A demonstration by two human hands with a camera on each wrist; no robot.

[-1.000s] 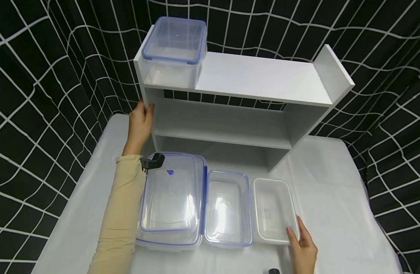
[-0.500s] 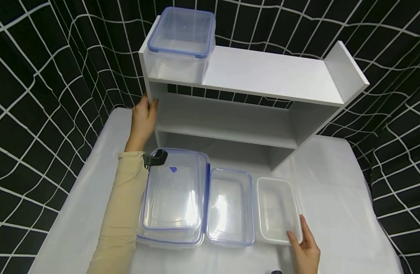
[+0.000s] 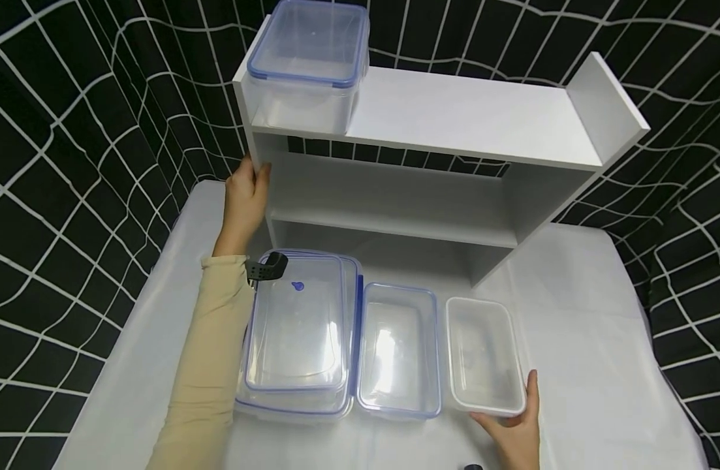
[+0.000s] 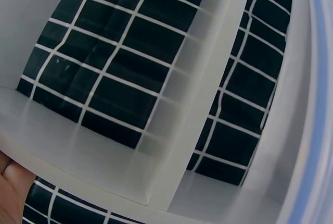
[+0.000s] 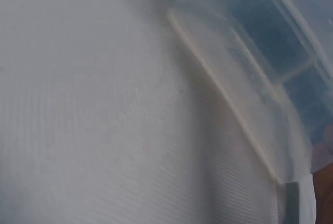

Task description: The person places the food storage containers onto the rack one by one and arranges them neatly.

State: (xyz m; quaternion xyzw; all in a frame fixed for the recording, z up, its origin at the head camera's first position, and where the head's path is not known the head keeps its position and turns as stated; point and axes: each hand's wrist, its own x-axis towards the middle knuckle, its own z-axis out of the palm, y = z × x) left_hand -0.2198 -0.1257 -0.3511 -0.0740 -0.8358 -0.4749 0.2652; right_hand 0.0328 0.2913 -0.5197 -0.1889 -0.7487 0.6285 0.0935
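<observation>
My left hand grips the left side panel of a white shelf unit, thumb on the front edge. In the left wrist view, part of that hand shows at the panel's edge. My right hand holds a clear, white-rimmed food container by its near right corner, thumb along the near side and fingers around the right side. Its clear wall fills the upper right of the right wrist view, close over the white cloth. The fingers behind the container are partly hidden.
A blue-rimmed food container stands left of the white-rimmed one. Farther left are stacked larger blue-rimmed containers, partly under the left forearm. A tall lidded container sits on the shelf's top left. Black netted-pattern curtains surround the table.
My right thumb has moved from over the white rim to the container's near side, and the container has shifted slightly. My left hand stays on the side panel. The head view has shifted a little.
</observation>
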